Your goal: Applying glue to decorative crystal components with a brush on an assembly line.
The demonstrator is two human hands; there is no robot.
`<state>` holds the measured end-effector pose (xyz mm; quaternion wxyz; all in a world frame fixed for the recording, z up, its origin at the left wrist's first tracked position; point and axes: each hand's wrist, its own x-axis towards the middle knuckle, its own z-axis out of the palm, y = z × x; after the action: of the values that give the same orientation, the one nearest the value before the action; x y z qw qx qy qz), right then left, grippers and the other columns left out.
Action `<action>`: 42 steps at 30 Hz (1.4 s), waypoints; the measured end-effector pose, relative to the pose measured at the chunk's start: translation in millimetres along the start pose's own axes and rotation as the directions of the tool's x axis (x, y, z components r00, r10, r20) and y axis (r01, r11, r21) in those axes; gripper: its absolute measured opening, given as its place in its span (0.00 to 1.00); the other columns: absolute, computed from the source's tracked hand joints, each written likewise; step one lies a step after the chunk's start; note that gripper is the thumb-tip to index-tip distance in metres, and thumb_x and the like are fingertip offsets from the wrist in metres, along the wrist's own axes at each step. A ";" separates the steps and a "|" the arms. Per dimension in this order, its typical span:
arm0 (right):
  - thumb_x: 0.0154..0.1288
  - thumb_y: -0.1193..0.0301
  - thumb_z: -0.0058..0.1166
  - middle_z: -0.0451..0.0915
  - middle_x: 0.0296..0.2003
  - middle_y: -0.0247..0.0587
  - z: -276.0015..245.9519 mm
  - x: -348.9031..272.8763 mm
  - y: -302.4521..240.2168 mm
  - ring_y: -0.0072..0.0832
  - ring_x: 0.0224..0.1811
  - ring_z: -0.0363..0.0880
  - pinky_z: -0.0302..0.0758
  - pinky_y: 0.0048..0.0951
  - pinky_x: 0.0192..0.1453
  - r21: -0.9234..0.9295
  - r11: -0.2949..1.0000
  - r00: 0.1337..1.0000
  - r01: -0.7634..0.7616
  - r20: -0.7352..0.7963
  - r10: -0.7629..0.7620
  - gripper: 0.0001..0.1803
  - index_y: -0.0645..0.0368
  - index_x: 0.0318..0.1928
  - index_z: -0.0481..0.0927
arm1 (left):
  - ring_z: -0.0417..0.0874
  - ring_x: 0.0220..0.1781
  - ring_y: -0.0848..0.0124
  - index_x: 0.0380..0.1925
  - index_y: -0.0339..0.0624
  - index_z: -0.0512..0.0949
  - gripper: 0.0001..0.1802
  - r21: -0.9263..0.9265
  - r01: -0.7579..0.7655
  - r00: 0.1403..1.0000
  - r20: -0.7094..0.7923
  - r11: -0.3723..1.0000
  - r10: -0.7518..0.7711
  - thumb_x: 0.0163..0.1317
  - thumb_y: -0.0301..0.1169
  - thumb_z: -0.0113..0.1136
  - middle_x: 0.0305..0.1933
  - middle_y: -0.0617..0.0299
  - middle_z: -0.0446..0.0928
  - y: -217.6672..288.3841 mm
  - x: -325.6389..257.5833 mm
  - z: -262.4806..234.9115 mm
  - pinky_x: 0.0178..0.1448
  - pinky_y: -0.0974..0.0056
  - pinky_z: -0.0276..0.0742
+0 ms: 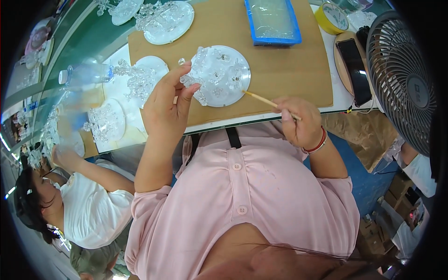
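Note:
A round white disc (235, 91) lies on the brown board, with clear crystal-like pieces (217, 74) standing on it and along its left side. My left hand (168, 95) is at the disc's left edge, thumb and fingers closed around a clear crystal-like piece (189, 80), partly hidden by the fingertips. Between the fingers of my right hand (298, 122) is a thin wooden stick (263, 100). Its tip points left and ends at the disc's lower right rim; whether it touches, I cannot tell.
Behind the disc stands a blue tray (275, 43) of clear material. Similar decorated discs (175, 28) lie left and far left, near a plastic bottle (88, 74). At right are yellow tape (331, 18), a phone (353, 72) and a fan (406, 84). A co-worker (93, 200) sits at left.

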<state>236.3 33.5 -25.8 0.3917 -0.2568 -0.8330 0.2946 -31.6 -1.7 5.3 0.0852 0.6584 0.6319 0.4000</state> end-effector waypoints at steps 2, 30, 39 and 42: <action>0.56 0.83 0.46 0.81 0.34 0.52 0.1 1.5 1.7 0.40 0.30 0.81 0.78 0.32 0.34 0.006 1.000 0.999 -0.028 -0.033 0.028 0.09 0.64 0.39 0.72 | 0.77 0.25 0.72 0.45 0.41 0.78 0.18 0.014 0.005 1.000 -0.006 1.000 -0.005 0.54 0.29 0.68 0.37 0.59 0.81 0.3 -1.6 4.0 0.30 0.70 0.76; 0.57 0.82 0.48 0.81 0.35 0.51 3.0 -6.2 6.0 0.42 0.31 0.81 0.78 0.34 0.35 -0.062 0.997 0.996 0.033 -0.076 -0.038 0.08 0.64 0.39 0.72 | 0.70 0.61 0.55 0.52 0.42 0.70 0.43 -0.069 -0.176 0.976 0.113 0.982 0.183 0.31 0.35 0.80 0.59 0.51 0.70 -6.0 -0.2 11.1 0.62 0.57 0.67; 0.55 0.83 0.47 0.80 0.34 0.50 -3.6 -7.5 -1.4 0.42 0.31 0.80 0.78 0.35 0.36 -0.080 0.992 0.995 0.096 -0.017 -0.097 0.10 0.64 0.39 0.72 | 0.66 0.62 0.56 0.53 0.44 0.69 0.45 -0.090 -0.147 0.986 -0.094 0.985 0.139 0.32 0.38 0.82 0.59 0.51 0.64 1.0 -21.4 42.4 0.61 0.55 0.66; 0.54 0.83 0.48 0.80 0.34 0.50 -6.8 -3.3 2.0 0.42 0.30 0.80 0.78 0.34 0.35 -0.116 0.989 0.994 0.092 -0.042 -0.098 0.10 0.65 0.39 0.72 | 0.65 0.63 0.56 0.54 0.44 0.67 0.47 -0.021 -0.160 0.985 -0.061 0.987 0.158 0.31 0.41 0.82 0.59 0.51 0.64 3.9 -19.5 37.9 0.62 0.55 0.66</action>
<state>244.0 34.7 -25.3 0.4098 -0.2458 -0.8501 0.2212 -2.3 -5.1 -25.7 0.0427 0.6935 0.5744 0.4328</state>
